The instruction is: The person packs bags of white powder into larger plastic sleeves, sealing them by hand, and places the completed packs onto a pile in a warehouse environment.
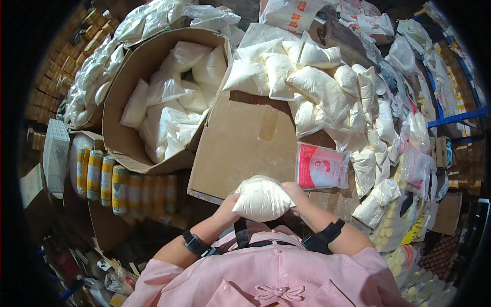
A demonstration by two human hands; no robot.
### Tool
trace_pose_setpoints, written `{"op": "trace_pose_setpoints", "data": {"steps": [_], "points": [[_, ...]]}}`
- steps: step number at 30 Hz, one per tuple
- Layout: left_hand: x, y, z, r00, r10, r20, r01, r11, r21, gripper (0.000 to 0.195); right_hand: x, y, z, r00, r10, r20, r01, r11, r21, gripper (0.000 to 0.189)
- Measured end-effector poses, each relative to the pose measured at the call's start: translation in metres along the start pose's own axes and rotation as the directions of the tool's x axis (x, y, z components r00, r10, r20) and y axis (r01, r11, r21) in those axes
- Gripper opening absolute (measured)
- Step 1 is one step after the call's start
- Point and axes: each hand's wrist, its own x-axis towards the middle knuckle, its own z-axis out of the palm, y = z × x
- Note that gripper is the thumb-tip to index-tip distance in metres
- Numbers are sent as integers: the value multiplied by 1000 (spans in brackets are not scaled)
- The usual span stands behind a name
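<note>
Between my two hands, in front of my body, is a plastic bag of pale powder [264, 199]. My left hand [229, 207] grips its left side, and my right hand [297, 195] holds the right side; some fingers are hidden by the bag. It is held over the near edge of a flattened cardboard sheet [238, 153]. Just beyond my right hand lies a pink-and-white printed plastic packet [323, 165]. Farther off, a heap of similar powder bags [318, 90] covers the back and right of the cardboard.
A large open carton [115, 126] at the left contains several powder bags [168, 115]. Yellow-banded cylindrical packs [120, 190] stand in a row below it. More bagged goods [92, 84] lie beyond the carton. A blue metal bar [456, 117] juts in from the right.
</note>
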Motion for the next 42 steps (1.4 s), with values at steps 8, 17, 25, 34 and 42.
{"op": "trace_pose_setpoints", "data": {"steps": [8, 17, 25, 34, 42], "points": [[-18, 60, 9, 998, 34, 62, -37, 998, 60, 17, -53, -64, 1, 998, -8, -67, 9, 1000, 19, 18], [44, 15, -13, 996, 85, -6, -50, 651, 758, 21, 1, 1, -14, 964, -243, -106, 143, 813, -565, 25], [31, 31, -8, 993, 117, 34, -104, 665, 740, 21, 1, -10, -14, 982, -158, -105, 61, 787, -614, 19], [6, 61, -1, 989, 145, 5, -111, 738, 665, 29, -47, -56, -24, 969, 240, 63, -229, 962, -150, 19], [6, 60, 15, 980, 190, 66, -111, 236, 965, 21, -58, -51, -7, 498, -718, 487, 621, -96, -778, 16]]}}
